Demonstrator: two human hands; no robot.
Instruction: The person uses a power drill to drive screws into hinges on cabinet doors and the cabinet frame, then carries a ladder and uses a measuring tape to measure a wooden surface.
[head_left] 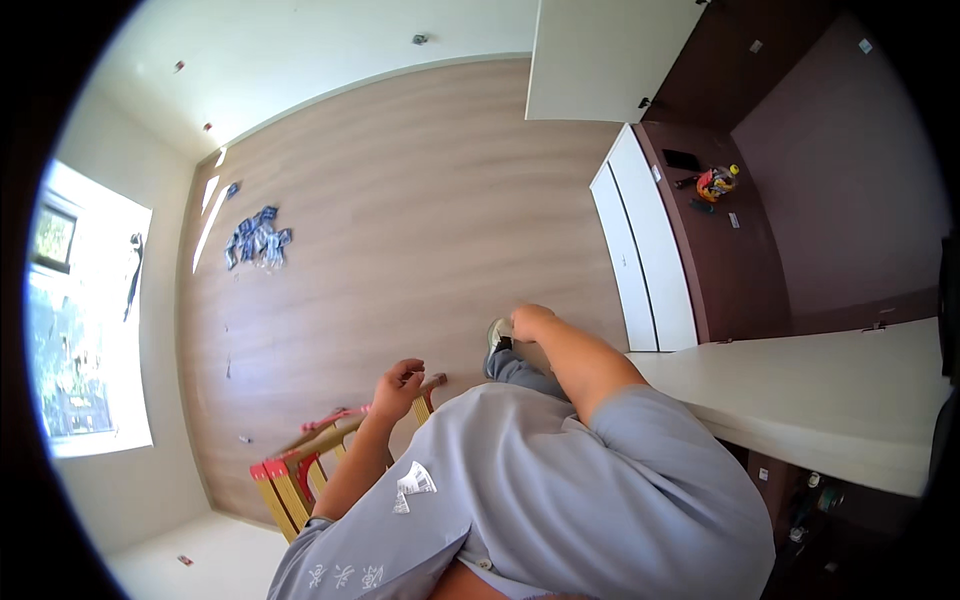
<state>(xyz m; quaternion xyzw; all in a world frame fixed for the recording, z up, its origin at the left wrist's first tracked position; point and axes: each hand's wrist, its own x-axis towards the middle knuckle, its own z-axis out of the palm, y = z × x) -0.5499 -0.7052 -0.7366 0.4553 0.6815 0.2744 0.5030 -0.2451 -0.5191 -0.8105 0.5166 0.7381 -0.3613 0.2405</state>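
Observation:
My left hand (398,388) hangs in front of my body with its fingers half curled and a gap at the thumb; I see nothing in it. It is beside the top of a yellow stepladder (285,492) with red end caps, which my left forearm partly covers. My right hand (531,321) is closed, its fingers bent down and turned away, so what they hold, if anything, is hidden. Just past it shows my shoe (494,335) on the wooden floor (420,210).
At the right stands a wardrobe with white drawers (628,255) and an open door (598,60). Its dark shelf (745,255) bears a colourful bag (716,184) and a black flat object (682,160). Crumpled blue-white plastic (258,238) lies on the floor near the window (85,330).

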